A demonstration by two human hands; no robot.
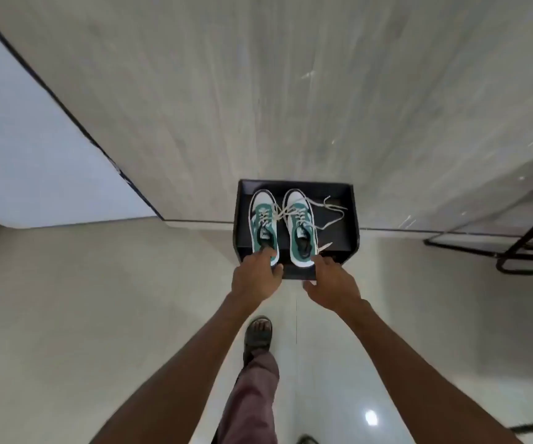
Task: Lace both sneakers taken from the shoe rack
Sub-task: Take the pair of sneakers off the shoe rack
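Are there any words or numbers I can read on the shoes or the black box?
Nothing can be read.
Left sneaker tongue tag: too blurred to read.
Right sneaker tongue tag: too blurred to read.
Black box: no writing shows.

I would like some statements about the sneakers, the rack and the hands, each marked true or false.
1. Two sneakers stand side by side on the black rack, toes toward the wall. True: left sneaker, right sneaker.
2. The sneakers are red. False: they are green and white.
3. The left hand is at the heel of the left sneaker. True.
4. Loose laces lie on the rack to the right of the right sneaker. True.
5. The right hand holds a sneaker high above the rack. False: it is at the rack's front edge, near the right sneaker's heel.
6. The person is barefoot. False: a sandal is on the foot in view.
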